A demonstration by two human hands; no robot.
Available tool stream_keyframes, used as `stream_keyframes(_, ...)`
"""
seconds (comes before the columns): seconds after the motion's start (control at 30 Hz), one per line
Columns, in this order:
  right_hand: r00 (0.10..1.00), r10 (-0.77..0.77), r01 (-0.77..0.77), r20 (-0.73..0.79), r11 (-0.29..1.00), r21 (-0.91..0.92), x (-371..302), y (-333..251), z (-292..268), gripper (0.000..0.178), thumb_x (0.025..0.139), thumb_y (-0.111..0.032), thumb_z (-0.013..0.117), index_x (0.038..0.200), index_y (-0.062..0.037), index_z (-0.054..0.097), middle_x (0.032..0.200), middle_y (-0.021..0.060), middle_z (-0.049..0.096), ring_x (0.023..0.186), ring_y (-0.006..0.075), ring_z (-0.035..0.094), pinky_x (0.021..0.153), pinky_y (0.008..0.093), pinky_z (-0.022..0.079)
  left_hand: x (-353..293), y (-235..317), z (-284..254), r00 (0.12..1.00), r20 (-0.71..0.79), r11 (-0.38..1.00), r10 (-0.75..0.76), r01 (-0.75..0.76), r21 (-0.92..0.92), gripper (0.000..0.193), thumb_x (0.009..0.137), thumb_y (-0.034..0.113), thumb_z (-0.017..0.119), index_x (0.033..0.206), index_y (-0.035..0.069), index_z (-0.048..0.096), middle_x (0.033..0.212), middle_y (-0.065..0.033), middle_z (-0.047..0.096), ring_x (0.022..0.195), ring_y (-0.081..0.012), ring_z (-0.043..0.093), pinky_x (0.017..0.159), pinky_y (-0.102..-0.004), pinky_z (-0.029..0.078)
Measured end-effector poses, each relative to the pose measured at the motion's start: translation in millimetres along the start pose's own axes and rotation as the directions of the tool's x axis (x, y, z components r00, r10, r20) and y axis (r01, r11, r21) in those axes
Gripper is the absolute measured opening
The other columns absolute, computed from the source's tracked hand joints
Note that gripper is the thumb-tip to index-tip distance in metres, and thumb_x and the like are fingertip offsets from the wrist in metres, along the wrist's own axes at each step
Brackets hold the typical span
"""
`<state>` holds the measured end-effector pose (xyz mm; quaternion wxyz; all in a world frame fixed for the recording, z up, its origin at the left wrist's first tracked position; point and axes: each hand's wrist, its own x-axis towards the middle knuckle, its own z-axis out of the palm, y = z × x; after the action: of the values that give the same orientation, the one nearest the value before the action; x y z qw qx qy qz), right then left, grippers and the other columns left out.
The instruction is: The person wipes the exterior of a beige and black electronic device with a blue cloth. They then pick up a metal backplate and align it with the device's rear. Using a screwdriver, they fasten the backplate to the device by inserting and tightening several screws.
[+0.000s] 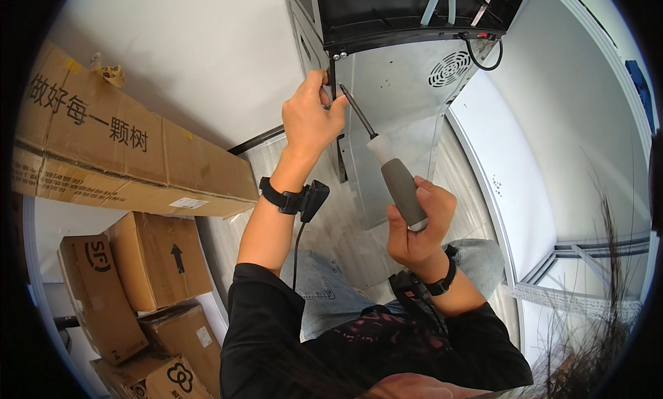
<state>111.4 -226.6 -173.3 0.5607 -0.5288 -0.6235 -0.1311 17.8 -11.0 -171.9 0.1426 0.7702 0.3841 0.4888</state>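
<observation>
My right hand [425, 219] is wrapped around the grey handle of a screwdriver [404, 192]. Its thin metal shaft slants up and to the left, and the tip ends beside my left thumb. My left hand [314, 116] is closed, fingers curled at a dark strip [332, 74] along the left edge of a grey metal cabinet [387, 88]. Whatever lies between those fingers is hidden. Two small shiny screw heads [339, 56] show just above, under the cabinet's black top part [387, 26].
A round vent [449, 69] and a black cable [485, 66] are at the cabinet's upper right. Cardboard boxes [166, 261] are piled at the left, with a long carton [138, 136] above them. White panels [507, 157] stand at the right. My legs [476, 264] are close below.
</observation>
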Motion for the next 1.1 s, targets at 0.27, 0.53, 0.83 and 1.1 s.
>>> stream_keyframes(0.27,0.997,-0.005,0.013,-0.078,0.994,0.106,2,7,-1,0.059,0.083,-0.009,0.072,0.132,-0.0004,0.040,0.114,0.0207,0.052,0.098,0.0298,0.055,0.079,0.0366,0.049,0,3,0,1.000,-0.010,1.000,0.020,-0.020,0.003,0.034,0.072,0.010,0.081,0.094,0.005,0.055,0.060,-0.0025,0.052,0.051,-0.0140,0.049,0.050,-0.0272,0.045)
stream_keyframes(0.53,0.996,0.079,-0.078,0.029,0.997,-0.016,12,3,-11,0.056,0.085,-0.006,0.070,0.133,-0.0007,0.041,0.113,0.0208,0.054,0.099,0.0319,0.056,0.082,0.0370,0.049,-1,0,0,0.999,-0.026,1.000,0.018,-0.018,0.002,0.036,0.072,0.014,0.083,0.094,0.005,0.055,0.057,-0.0025,0.050,0.050,-0.0144,0.048,0.049,-0.0282,0.043)
stream_keyframes(0.83,0.960,0.166,-0.153,0.227,0.985,-0.074,12,7,-25,0.052,0.087,-0.016,0.070,0.130,-0.0013,0.045,0.106,0.0175,0.054,0.086,0.0300,0.055,0.071,0.0368,0.046,-2,-1,1,0.999,-0.029,1.000,0.015,-0.015,-0.016,0.036,0.072,0.014,0.082,0.095,0.005,0.055,0.057,-0.0024,0.049,0.049,-0.0152,0.046,0.050,-0.0285,0.042)
stream_keyframes(1.1,0.998,0.068,-0.068,0.004,0.998,-0.015,4,12,-14,0.045,0.085,-0.009,0.072,0.121,0.0012,0.047,0.105,0.0192,0.054,0.091,0.0300,0.056,0.079,0.0369,0.046,-4,0,1,0.999,-0.043,1.000,0.017,-0.017,-0.016,0.036,0.071,0.014,0.083,0.093,0.005,0.055,0.054,-0.0020,0.046,0.047,-0.0152,0.044,0.048,-0.0290,0.040)
